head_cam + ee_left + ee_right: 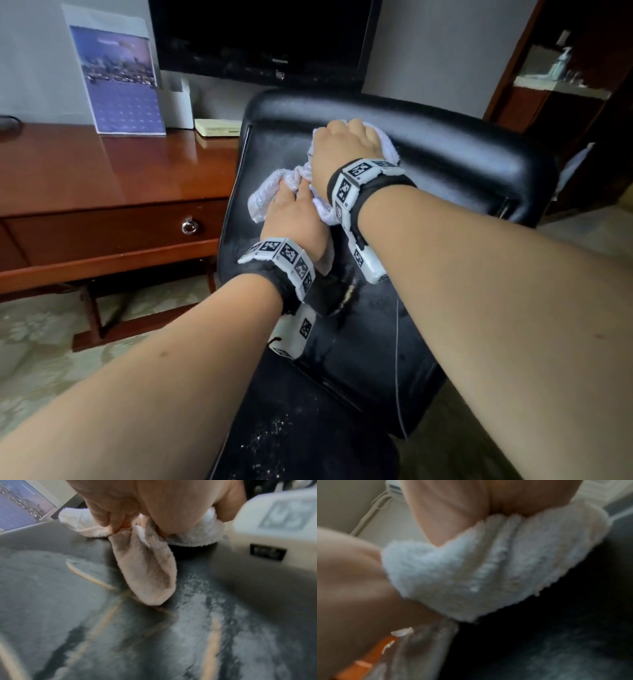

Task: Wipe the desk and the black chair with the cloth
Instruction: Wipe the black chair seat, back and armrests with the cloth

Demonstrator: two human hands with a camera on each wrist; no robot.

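Desk (85,171), reddish-brown wood, glossy top, at 9 o'clock in the head view; one drawer with a ring pull (188,226) on its front. Calendar (118,78) with a city photo stands at the desk's back edge, toward 11 o'clock; a white holder (180,106) just beside it, then a pale notepad (217,127) lying flat near the desk's right end. Dark monitor (263,37) at 12 o'clock, behind the chair.

Black chair (445,150), padded backrest, centre of view, its left side next to the desk's right end. Upholstery dusty, with pale streaks and cracks, seen plainly in the left wrist view (205,628).

Cloth (263,195), white terry, bunched on the front of the backrest, stretched between both hands from 10 o'clock to 12 o'clock of the chair back. Grey smudges on the hanging fold (147,568).

Left hand (294,219), lower on the backrest: fingers curled round the lower bunch of cloth, pinching a fold against the upholstery. Marker band on the wrist.

Right hand (346,144), higher, near the top roll of the backrest: fingers closed over the upper part of the cloth (488,568), pressing it to the chair. Marker band on the wrist.

Wooden shelf unit (561,82) at 2 o'clock; its contents are too blurred to identify.
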